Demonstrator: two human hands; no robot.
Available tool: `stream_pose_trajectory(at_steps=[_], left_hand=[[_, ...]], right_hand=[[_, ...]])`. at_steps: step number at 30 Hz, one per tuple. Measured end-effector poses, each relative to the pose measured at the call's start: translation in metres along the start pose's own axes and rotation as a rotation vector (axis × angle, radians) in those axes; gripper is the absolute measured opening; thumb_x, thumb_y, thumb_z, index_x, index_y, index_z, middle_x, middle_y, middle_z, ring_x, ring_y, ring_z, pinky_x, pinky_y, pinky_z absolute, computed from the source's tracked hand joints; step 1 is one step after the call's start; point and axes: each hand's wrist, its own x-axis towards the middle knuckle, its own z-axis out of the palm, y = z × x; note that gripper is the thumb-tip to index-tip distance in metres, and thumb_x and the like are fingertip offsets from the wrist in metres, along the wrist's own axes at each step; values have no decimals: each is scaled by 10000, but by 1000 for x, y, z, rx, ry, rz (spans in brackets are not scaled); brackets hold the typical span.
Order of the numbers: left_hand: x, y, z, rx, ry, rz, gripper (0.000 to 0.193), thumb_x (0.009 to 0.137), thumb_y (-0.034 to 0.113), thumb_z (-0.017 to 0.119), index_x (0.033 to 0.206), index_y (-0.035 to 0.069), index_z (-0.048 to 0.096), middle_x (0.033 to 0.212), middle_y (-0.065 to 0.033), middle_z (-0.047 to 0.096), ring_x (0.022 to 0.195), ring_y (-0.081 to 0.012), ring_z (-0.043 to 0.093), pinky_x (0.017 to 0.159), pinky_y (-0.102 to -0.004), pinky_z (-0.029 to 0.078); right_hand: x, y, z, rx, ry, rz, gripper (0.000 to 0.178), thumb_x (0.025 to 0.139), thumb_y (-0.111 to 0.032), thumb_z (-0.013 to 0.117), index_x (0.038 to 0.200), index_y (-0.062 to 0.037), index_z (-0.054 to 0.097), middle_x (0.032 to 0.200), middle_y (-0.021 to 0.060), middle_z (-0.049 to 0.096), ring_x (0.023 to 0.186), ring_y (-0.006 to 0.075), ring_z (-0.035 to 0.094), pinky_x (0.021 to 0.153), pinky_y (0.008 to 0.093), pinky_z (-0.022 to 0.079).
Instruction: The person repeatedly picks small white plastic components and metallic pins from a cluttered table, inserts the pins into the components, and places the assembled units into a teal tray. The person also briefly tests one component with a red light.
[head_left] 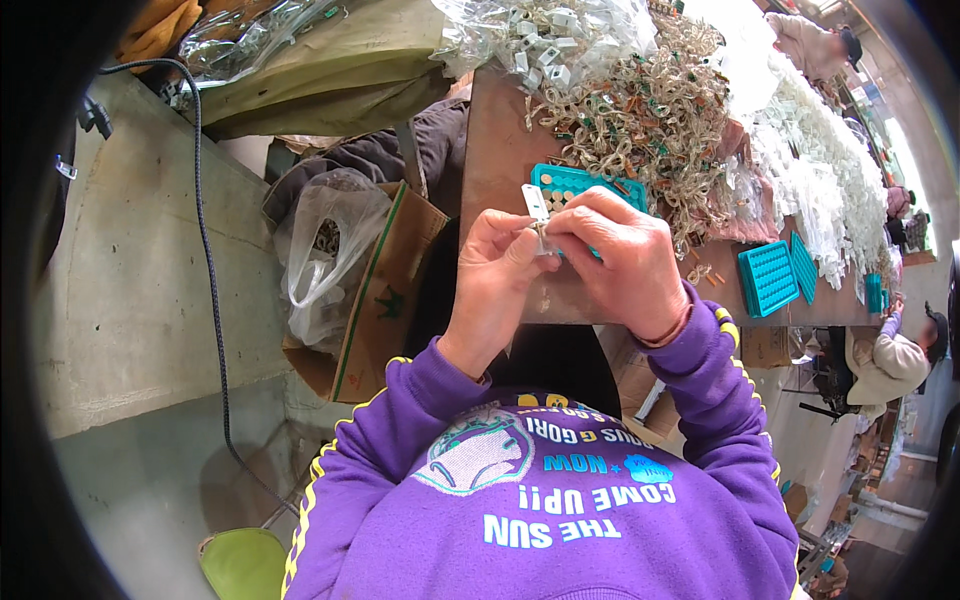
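Note:
Above the table's near edge, my two hands meet at a small white plastic housing (537, 202). My left hand (492, 275) pinches its lower end between thumb and fingers. The fingers of my right hand (628, 262) are closed at the same end, and what they grip is hidden behind the fingertips. Just beyond them lies a teal compartment tray (592, 181) with several round, pale disc-shaped parts (557, 197) in its cells, partly covered by my right hand.
A large heap of coiled wires with small circuit boards (640, 120) covers the table's far side. Behind it is a bag of white housings (545, 50). Teal trays (770, 278) stand at the right. On the left are a cardboard box (385, 300) and a plastic bag (335, 235).

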Motion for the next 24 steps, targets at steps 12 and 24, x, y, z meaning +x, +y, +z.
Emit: stream_pose_trajectory(at_steps=[12, 24], left_hand=[[0, 6, -1, 16, -28, -94, 127, 962, 139, 614, 1044, 52, 569, 980, -92, 667, 811, -166, 642, 754, -302, 535], [1, 7, -1, -7, 7, -128, 129, 969, 147, 605, 1025, 40, 561, 980, -85, 660, 802, -165, 639, 750, -316, 538]], right_hand=[[3, -3, -10, 142, 77, 77, 167, 734, 33, 732, 886, -32, 709, 827, 93, 679, 732, 212, 666, 654, 294, 537], [1, 2, -1, 91, 35, 69, 150, 735, -16, 731, 873, -67, 702, 780, 101, 661, 722, 266, 668, 660, 336, 533]])
